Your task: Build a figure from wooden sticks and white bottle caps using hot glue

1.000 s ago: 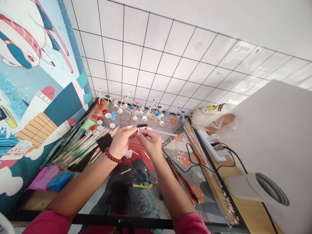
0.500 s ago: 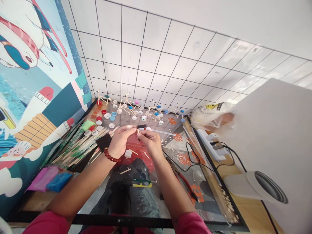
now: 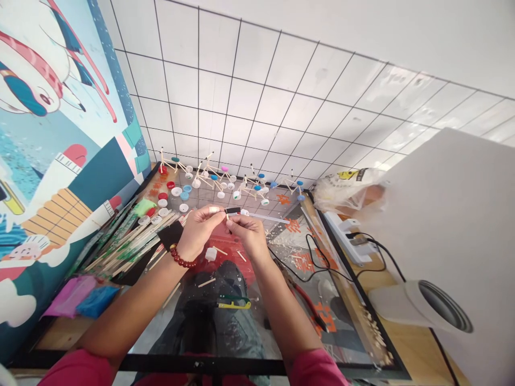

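The left hand point(image 3: 197, 233) and right hand point(image 3: 249, 236) are pinching close together, their fingertips gathered on a small black strip point(image 3: 232, 210) and a short wooden stick point(image 3: 227, 215). A thin white strip point(image 3: 269, 217) is extending rightward from them. Exactly which fingers are gripping which piece is too small to tell. A red bead bracelet point(image 3: 181, 257) is circling the left wrist. Just below the hands, a white bottle cap point(image 3: 210, 254) and loose sticks point(image 3: 208, 282) are lying on the glass-topped desk point(image 3: 201, 363). Bundled wooden sticks point(image 3: 132, 236) are lying to the left, red-handled pliers point(image 3: 309, 305) are resting to the right, and stick-and-cap models point(image 3: 229, 182) are standing beyond.
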The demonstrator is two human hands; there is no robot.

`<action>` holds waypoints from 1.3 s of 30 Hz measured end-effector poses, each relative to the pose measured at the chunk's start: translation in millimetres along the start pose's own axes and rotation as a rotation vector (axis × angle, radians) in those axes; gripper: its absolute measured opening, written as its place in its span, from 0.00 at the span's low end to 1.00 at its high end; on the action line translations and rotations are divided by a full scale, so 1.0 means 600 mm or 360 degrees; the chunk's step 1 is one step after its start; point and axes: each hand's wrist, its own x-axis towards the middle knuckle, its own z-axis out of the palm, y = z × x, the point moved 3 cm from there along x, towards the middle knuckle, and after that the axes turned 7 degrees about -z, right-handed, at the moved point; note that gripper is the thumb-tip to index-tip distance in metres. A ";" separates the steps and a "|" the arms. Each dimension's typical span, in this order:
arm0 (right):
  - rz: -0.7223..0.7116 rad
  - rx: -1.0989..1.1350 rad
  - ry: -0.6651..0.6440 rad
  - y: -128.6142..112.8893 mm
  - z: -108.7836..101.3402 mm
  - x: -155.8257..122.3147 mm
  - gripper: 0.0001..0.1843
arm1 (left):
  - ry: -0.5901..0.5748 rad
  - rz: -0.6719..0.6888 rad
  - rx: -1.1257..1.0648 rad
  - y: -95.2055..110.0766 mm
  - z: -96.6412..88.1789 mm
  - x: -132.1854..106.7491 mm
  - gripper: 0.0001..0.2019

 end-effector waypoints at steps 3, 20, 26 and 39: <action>0.0007 0.0016 0.0007 0.004 0.002 0.000 0.15 | -0.0015 -0.0069 -0.0090 -0.005 0.003 -0.001 0.07; 0.0108 0.0178 -0.0009 0.018 0.008 0.006 0.16 | -0.0080 -0.0271 -0.0308 -0.010 0.013 0.001 0.09; 0.0159 0.0078 -0.0151 0.004 0.000 0.007 0.21 | -0.0006 -0.0271 -0.0298 -0.014 0.005 0.009 0.09; 0.0063 -0.0123 -0.0175 0.010 -0.005 0.006 0.20 | -0.0101 -0.0387 -0.0317 -0.014 0.007 0.013 0.10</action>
